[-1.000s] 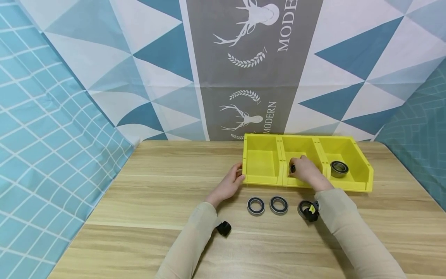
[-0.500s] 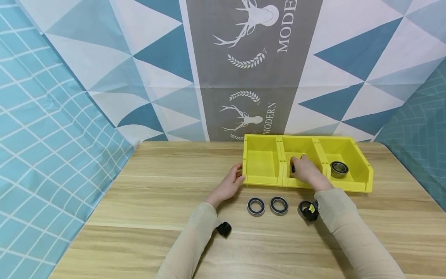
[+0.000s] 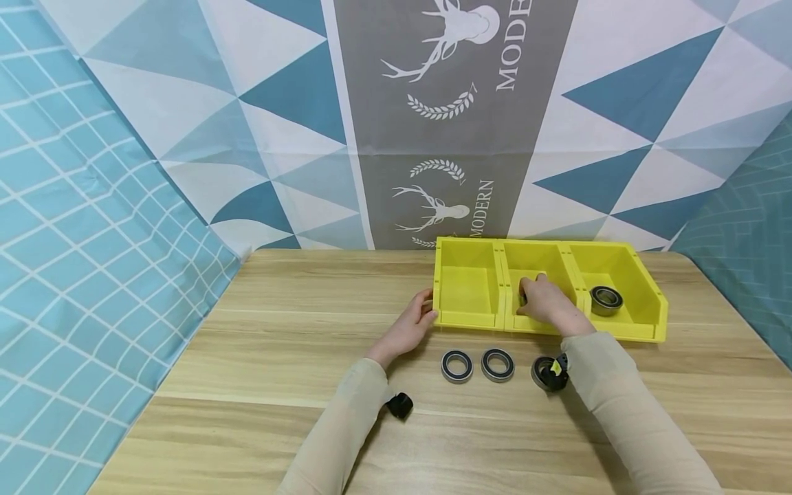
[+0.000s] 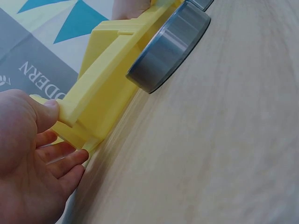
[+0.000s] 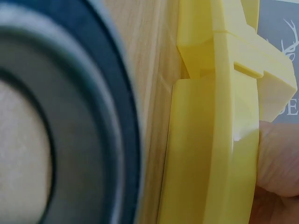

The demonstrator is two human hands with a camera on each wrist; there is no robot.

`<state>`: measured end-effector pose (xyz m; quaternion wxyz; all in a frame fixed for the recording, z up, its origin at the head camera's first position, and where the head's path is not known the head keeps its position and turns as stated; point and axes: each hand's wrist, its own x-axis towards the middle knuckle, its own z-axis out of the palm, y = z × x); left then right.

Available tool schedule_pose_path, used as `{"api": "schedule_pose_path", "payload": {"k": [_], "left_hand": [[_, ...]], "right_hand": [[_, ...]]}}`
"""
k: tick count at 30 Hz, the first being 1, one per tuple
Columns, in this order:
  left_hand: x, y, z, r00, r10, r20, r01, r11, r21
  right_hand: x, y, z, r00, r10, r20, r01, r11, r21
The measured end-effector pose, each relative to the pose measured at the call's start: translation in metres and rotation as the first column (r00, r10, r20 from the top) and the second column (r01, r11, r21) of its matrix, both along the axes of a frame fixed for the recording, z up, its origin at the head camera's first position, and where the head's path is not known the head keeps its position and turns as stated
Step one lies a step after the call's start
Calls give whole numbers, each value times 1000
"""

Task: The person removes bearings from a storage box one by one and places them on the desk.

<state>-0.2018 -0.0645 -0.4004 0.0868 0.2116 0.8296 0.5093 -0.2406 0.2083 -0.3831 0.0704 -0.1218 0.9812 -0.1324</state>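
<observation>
Three joined yellow bins (image 3: pixel 468 320) stand on the table. At their left end my left hand (image 3: pixel 405 331) grips the wall, thumb (image 4: pixel 46 113) on the front lip and fingers against the side. My right hand (image 3: pixel 547 302) reaches into the middle bin and pinches a dark ball bearing (image 3: pixel 522 299), mostly hidden by the fingers. Another bearing (image 3: pixel 603 310) sits in the right bin, while the left bin shows only its bare floor. In front of the bins lie three bearings in a row: a left one (image 3: pixel 445 367), a middle one (image 3: pixel 485 365) and a right one (image 3: pixel 537 376).
The wooden table (image 3: pixel 278 357) runs back to a patterned cloth wall (image 3: pixel 297 137). A black wrist camera (image 3: pixel 400 405) hangs under the left sleeve. The right wrist's camera (image 3: pixel 557 375) partly covers the right bearing. One bearing (image 5: pixel 93 121) looms close in the right wrist view.
The head view has shifted very slightly. Both hands keep their places at the bins, and the bearings stay where they were.
</observation>
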Motion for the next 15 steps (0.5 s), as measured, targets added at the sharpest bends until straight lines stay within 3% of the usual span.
{"api": "schedule_pose_path", "payload": {"k": [6, 15], "left_hand": [[-14, -2, -24, 1000, 13, -6, -13, 1000, -20], [-15, -2, -24, 1000, 16, 10, -16, 999, -30]], "right_hand": [[-1, 1, -2, 1000, 10, 9, -10, 1000, -1], [-1, 4, -3, 1000, 22, 12, -21, 1000, -7]]}}
